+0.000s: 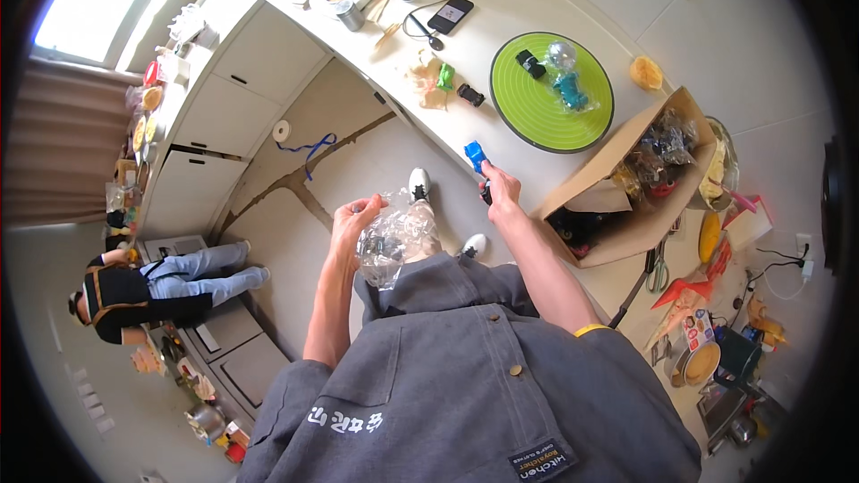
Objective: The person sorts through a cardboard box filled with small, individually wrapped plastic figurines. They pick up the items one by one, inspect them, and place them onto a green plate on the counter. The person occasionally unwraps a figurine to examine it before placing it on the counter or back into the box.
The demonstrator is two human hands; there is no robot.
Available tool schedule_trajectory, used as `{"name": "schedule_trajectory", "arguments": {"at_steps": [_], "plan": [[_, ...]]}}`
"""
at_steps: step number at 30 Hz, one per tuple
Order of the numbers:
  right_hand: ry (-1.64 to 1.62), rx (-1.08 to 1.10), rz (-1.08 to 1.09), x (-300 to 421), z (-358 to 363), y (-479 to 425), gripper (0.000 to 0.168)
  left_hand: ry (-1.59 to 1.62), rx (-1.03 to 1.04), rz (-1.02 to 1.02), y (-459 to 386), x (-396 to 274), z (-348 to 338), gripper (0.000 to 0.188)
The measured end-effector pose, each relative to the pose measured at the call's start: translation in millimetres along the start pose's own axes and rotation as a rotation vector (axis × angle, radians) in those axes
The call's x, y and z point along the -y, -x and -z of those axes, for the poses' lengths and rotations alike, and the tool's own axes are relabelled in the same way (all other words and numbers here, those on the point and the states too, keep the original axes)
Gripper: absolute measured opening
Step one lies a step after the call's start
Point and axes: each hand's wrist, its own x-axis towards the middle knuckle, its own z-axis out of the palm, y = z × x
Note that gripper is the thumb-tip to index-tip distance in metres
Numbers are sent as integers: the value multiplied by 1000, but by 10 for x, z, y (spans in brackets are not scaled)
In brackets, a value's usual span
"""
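Crumpled clear plastic film [396, 241] hangs from my left hand [357, 218], pinched between thumb and fingers in front of my apron. Over the counter's edge, my right hand [503, 191] grips a blue toy car [476, 155]. A small black object [486, 192], partly hidden, is also in those fingers. On a round green mat [520, 117] are a black toy car [530, 64], a teal toy [570, 92] in clear wrap and a transparent ball [561, 55]. Left of the mat lie a dark toy car [470, 94] and a bright green toy [445, 76].
An open cardboard box [624, 241] with plastic-wrapped items stands on the counter right of the mat. A phone [450, 15] lies farther back. Blue ribbon [315, 147] trails over the floor. Across the room, another person [168, 285] stands at a counter.
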Motion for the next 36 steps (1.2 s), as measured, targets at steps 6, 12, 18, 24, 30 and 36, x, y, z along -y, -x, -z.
{"name": "schedule_trajectory", "arguments": {"at_steps": [6, 12, 18, 24, 30, 36], "plan": [[22, -65, 50, 81, -232, -349, 39, -227, -106, 32, -632, -209, 116, 41], [373, -88, 175, 45, -216, -771, 47, -622, 63, -301, -1685, -397, 49, 29], [994, -463, 704, 221, -542, -579, 42, -1081, 210, -569, -2634, -936, -544, 72], [1090, -355, 816, 608, -1170, -783, 48, -890, 372, -858, -3626, -729, -891, 71], [1071, -361, 707, 616, -1329, -1178, 36, -1022, 353, -521, -3901, -1011, -632, 45], [557, -278, 298, 737, -1488, -1282, 40, -1247, 212, -520, -4226, -1558, -336, 43]]}}
